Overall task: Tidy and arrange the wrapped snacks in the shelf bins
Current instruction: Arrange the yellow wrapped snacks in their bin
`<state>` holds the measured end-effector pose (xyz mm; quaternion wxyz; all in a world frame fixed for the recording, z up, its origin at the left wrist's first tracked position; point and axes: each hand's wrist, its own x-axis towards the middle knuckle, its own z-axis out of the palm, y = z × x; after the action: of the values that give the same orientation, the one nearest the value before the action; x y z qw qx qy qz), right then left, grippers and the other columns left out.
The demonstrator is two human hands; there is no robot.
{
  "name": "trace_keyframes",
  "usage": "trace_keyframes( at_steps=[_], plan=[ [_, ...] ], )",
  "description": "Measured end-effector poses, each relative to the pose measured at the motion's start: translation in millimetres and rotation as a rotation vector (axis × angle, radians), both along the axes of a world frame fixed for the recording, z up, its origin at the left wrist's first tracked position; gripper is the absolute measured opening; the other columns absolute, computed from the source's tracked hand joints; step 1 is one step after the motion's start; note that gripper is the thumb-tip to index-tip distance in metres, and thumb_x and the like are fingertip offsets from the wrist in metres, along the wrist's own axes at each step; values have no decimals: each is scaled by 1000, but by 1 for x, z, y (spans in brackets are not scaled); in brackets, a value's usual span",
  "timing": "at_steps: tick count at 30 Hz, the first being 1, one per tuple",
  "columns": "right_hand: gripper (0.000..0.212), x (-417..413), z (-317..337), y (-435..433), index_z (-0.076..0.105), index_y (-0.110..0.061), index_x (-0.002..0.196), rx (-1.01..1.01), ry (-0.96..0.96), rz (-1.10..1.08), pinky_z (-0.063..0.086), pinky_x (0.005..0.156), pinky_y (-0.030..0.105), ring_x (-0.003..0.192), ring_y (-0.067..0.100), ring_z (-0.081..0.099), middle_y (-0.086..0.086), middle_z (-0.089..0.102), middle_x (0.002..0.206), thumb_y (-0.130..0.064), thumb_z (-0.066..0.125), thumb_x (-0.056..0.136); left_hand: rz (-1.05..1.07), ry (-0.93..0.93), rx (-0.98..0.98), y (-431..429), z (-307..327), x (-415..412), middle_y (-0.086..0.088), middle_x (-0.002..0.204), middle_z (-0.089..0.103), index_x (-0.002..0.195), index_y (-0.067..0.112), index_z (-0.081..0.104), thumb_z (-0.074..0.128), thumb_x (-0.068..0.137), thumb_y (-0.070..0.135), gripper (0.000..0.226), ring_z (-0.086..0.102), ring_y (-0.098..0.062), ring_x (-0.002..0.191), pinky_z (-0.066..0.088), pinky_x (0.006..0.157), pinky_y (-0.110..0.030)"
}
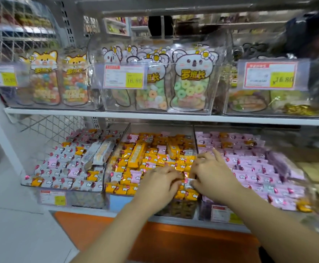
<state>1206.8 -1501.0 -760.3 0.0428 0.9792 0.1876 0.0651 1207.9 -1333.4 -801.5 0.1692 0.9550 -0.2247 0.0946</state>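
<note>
1. Wrapped snacks point(155, 158) lie in three clear bins on the low shelf. They are sorted mostly by colour: grey in the left bin point(84, 200), yellow in the middle bin point(117, 203), pink in the right bin point(205, 205).
2. Both hands work at the near right corner of the middle bin, close together over the yellow pieces.
3. The right hand point(211, 175) seems to pinch a small pale snack point(188, 182) with thumb and bent fingers, while its first finger points far, toward the right bin.
4. The left hand point(160, 184) lies palm down with its fingers bent onto the same spot. I cannot tell if it grips the pale snack or only touches it.
5. In my judgement the task is only partly done. The far rows in each bin look rather even, so some order exists already.
6. Much is left, as I judge it. Several pink pieces point(136, 176) lie among the yellow ones in the middle bin. Yellow pieces point(93, 175) are mixed into the left bin, and a few more point(304, 205) sit at the near right of the pink bin.
7. Long packs lie across the small ones: grey ones point(98, 154) in the left bin and yellow ones point(137, 156) in the middle bin. They probably need straightening too.
</note>
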Motion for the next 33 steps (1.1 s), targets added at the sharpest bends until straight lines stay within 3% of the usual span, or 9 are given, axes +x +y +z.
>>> trace_keyframes(
  at_steps=[9,12,15,17,20,23,26,29,33],
  plan=[
    [13,-2,-2,0,51,-23,101,152,-113,15,8,115,36,119,14,42,-6,60,104,-29,41,98,-25,-14,-51,4,-3,-3,13,120,60,125,30,60,42,99,37,33,53,-9,110,35,95,-28],
    [12,-10,10,1,43,-23,95,395,-192,10,31,82,29,85,15,43,-6,50,83,-26,33,100,-25,-21,-45,3,-3,-4,14,124,58,127,32,58,39,99,38,34,52,-9,112,35,96,-28],
    [10,-17,23,3,46,-23,96,596,-240,35,32,53,28,61,14,47,-11,47,63,-26,37,100,-34,-8,-65,4,-1,-4,14,124,58,127,31,58,40,99,39,34,50,-6,113,36,98,-28],
    [9,-23,29,6,48,-24,98,692,-249,54,32,48,25,56,7,49,-10,52,64,-26,39,99,-37,-6,-119,6,2,-5,14,122,59,124,30,60,43,98,36,32,51,-5,111,39,99,-30],
    [11,-32,33,13,51,-26,101,818,-286,102,33,50,20,56,2,51,-16,55,70,-27,41,97,27,4,-313,12,13,-12,13,115,62,125,29,60,46,97,33,31,55,-2,101,46,87,-20],
    [10,-34,29,24,47,-33,96,906,-270,175,44,69,14,82,-6,55,-22,58,105,-23,45,96,122,98,-593,23,28,-18,12,96,68,124,30,59,46,98,29,29,61,-1,78,51,67,-17],
    [8,-32,19,40,52,-24,93,927,-197,277,37,84,3,103,-13,49,-17,54,116,-18,47,96,149,305,-965,38,44,-23,6,91,68,123,26,58,40,100,29,30,67,-8,76,52,63,-21],
    [10,-28,9,63,56,-18,93,838,-111,368,35,92,6,117,-2,48,-8,56,125,-23,46,93,127,487,-1197,52,51,-32,1,100,70,120,32,57,40,99,34,27,69,-14,77,54,67,-23],
    [9,-24,5,93,62,-14,95,767,-25,466,28,98,3,122,-5,41,-14,49,133,-19,54,93,229,475,-1379,77,46,-35,3,108,69,116,38,56,55,93,28,25,69,-14,79,54,66,-25]
  ],
)
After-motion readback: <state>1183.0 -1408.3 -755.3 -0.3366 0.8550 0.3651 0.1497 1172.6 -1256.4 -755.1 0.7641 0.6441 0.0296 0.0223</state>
